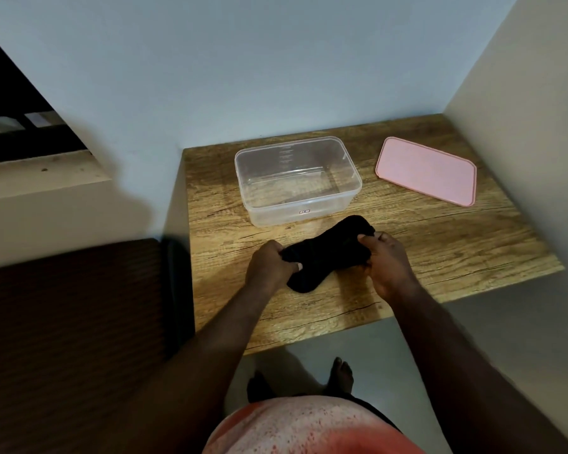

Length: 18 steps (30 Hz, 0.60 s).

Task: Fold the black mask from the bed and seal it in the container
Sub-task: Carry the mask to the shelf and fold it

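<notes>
We grip the black mask (328, 253) on the table (456, 244), left hand (271, 262) and right hand (389, 262) fingers curled round its ends, near the open container (297, 181); pink lid (427, 170) far right

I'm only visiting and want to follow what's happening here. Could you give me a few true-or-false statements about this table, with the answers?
1. The left hand and right hand both grip the black mask on the wooden table. True.
2. The pink lid is pressed onto the clear container. False: it lies on the table to the container's right, apart from it.
3. The container is empty. True.
4. The mask is already inside the container. False: it is on the table in front of it.
</notes>
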Available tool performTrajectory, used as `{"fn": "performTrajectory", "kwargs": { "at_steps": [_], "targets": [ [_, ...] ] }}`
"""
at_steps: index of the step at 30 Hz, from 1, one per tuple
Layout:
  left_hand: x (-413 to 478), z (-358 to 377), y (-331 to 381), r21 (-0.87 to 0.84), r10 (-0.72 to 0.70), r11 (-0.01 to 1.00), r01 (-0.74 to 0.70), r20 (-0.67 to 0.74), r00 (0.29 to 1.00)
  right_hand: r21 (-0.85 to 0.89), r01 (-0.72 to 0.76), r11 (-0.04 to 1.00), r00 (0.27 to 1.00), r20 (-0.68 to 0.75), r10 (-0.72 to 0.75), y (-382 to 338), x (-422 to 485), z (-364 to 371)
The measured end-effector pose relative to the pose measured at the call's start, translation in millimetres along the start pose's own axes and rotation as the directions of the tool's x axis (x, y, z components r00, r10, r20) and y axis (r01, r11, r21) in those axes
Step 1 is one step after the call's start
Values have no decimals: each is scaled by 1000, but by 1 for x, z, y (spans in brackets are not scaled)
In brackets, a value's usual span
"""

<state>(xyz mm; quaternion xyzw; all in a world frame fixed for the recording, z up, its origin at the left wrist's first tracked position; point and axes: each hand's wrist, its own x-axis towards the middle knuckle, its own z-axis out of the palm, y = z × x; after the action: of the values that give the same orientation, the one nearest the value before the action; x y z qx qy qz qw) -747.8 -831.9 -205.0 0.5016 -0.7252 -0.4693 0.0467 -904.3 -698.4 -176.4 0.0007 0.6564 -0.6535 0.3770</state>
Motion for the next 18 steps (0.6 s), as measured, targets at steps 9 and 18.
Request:
{"fn": "performTrajectory", "kwargs": {
  "at_steps": [9, 18],
  "targets": [
    [6, -25, -1, -744, -211, 516, 424, 369, 905, -106, -33, 994, 996, -87, 24, 8, 10, -15],
    [0, -11, -12, -599, -225, 794, 100, -137, 965, -134, -34, 990, 995, -94, 22, 24, 6, 4]
  ]
}}
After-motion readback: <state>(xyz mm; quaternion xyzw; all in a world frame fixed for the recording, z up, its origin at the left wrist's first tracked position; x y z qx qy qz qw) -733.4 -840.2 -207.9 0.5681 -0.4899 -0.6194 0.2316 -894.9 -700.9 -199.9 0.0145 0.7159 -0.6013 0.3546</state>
